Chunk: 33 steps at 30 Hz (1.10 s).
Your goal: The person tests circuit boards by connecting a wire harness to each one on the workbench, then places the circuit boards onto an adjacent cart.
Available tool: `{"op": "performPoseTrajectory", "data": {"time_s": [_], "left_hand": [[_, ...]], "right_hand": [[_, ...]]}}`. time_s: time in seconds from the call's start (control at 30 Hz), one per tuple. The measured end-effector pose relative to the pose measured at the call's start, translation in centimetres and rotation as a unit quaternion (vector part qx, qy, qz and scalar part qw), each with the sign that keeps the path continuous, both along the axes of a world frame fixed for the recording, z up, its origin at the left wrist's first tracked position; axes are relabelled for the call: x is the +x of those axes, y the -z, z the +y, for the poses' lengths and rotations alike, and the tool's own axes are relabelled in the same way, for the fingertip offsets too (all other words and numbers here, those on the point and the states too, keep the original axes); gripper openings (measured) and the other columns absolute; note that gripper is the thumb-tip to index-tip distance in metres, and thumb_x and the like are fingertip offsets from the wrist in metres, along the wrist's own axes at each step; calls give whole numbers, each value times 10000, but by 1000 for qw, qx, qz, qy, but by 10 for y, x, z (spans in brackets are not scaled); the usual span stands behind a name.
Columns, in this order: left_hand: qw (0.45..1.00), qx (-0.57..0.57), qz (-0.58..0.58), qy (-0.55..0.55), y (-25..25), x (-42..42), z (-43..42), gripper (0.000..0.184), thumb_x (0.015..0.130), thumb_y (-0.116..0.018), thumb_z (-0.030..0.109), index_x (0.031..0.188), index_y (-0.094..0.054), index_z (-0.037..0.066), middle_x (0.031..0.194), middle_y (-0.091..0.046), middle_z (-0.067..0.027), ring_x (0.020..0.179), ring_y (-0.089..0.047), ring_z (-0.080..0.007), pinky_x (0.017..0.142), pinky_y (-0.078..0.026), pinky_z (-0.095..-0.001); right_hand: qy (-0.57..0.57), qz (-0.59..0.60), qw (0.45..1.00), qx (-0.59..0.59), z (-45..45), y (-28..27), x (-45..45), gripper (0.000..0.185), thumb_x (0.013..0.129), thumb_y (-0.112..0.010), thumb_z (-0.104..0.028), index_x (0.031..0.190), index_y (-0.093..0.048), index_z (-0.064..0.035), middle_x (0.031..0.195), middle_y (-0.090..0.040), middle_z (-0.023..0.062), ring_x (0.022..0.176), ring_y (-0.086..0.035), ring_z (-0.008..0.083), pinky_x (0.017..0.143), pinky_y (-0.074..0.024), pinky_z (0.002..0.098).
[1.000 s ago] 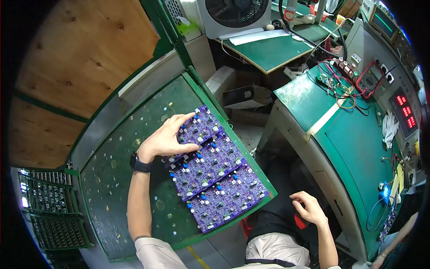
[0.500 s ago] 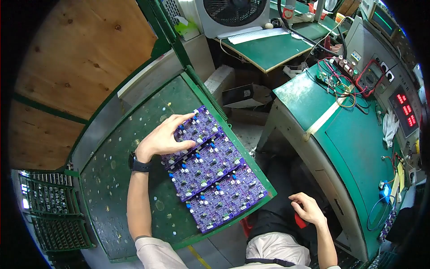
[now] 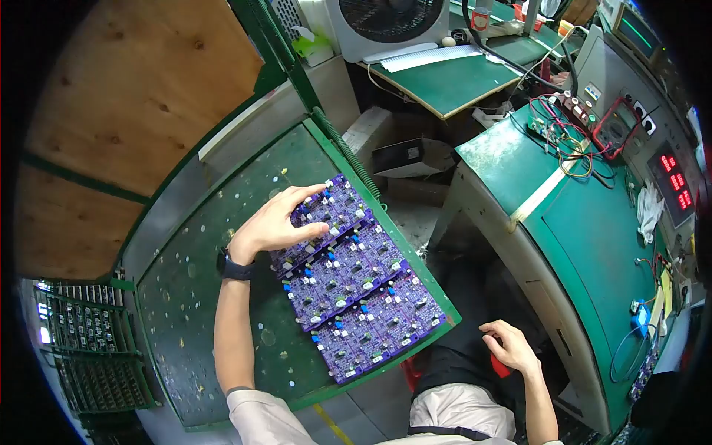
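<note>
My left hand [image 3: 278, 222], a dark band on its wrist, lies over the farthest of three purple circuit board panels [image 3: 348, 204]. Its thumb and fingers are spread across the parts, and the palm covers that panel's left end. The middle panel [image 3: 348, 271] and the nearest panel [image 3: 378, 326] lie side by side with it, each crowded with small white, blue and dark parts. Above my lap, away from the boards, hovers my right hand [image 3: 513, 347], fingers loosely curled and apart, with nothing visible in them. A red thing [image 3: 500, 366] shows just below it; its kind is unclear.
The panels lie on a green table [image 3: 215, 297] with a raised rim. At right is a green workbench [image 3: 593, 237] with a multimeter [image 3: 615, 127], tangled wires [image 3: 567, 148] and a red digital display [image 3: 675, 182]. A fan [image 3: 389, 22] stands behind; racks [image 3: 89, 326] stand at left.
The whole view has shifted slightly. My left hand stays spread over the farthest panel, and my right hand keeps its place above my lap.
</note>
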State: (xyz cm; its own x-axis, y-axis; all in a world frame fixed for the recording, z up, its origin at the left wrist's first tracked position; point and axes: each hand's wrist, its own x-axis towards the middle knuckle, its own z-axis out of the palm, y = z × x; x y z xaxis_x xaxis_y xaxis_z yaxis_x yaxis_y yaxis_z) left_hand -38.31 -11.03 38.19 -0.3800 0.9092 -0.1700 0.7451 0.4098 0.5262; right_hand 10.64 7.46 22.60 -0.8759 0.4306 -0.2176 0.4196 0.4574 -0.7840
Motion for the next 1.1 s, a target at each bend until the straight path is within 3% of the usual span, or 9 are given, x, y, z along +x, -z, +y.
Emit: {"op": "performPoseTrajectory", "data": {"time_s": [0.37, 0.43, 0.57, 0.63, 0.87, 1.03, 1.1], "left_hand": [[999, 38, -24, -11, 11, -2, -9, 674, 901, -727, 402, 1461, -531, 82, 1453, -553, -162, 1350, -524, -306, 1146, -399, -406], [987, 140, 26, -76, 27, -3, -29, 568, 987, -634, 332, 1472, -509, 64, 1487, -531, -160, 1382, -503, -296, 1149, -393, -405], [861, 369, -111, -331, 69, 22, -84, 526, 1108, -405, 328, 1543, -382, 33, 1580, -413, -157, 1472, -392, -297, 1216, -297, -416], [787, 447, -220, -364, 82, 48, -100, 588, 1117, -357, 381, 1571, -305, 12, 1619, -331, -187, 1520, -300, -298, 1255, -224, -418], [737, 524, -246, -349, 103, 93, -85, 652, 1112, -342, 396, 1577, -227, -45, 1647, -233, -254, 1552, -206, -337, 1282, -129, -424], [723, 526, -263, -363, 97, 98, -84, 658, 1111, -328, 411, 1584, -219, -34, 1650, -226, -262, 1556, -194, -341, 1279, -122, -431], [693, 544, -273, -386, 83, 111, -84, 633, 1112, -336, 392, 1586, -226, -13, 1643, -243, -262, 1548, -215, -346, 1275, -135, -455]], "right_hand": [[2, 4, 1000, 5, -1, 4, 0, 226, 940, -648, -128, 1141, -671, -26, 1041, -685, 135, 931, -695, 287, 836, -553, 368], [4, 5, 1000, 9, 2, 2, 5, 226, 941, -647, -127, 1142, -671, -27, 1041, -685, 134, 927, -695, 285, 834, -554, 366], [52, 11, 998, -27, 6, 10, 9, 223, 953, -635, -128, 1149, -679, -31, 1062, -696, 139, 931, -704, 282, 834, -561, 363], [57, 31, 997, -36, 8, 14, 8, 222, 958, -629, -129, 1149, -682, -28, 1063, -699, 142, 939, -708, 286, 837, -563, 367], [-9, 79, 997, -5, 7, 11, -20, 207, 960, -623, -129, 1133, -686, -33, 1071, -701, 145, 996, -701, 318, 877, -560, 382], [28, 83, 995, -46, 12, -1, -24, 195, 963, -621, -115, 1125, -689, -29, 1059, -706, 140, 984, -706, 307, 867, -561, 377], [27, 97, 995, -25, 12, 1, -14, 190, 965, -617, -99, 1124, -689, -24, 1059, -707, 137, 972, -710, 289, 854, -561, 366]]}}
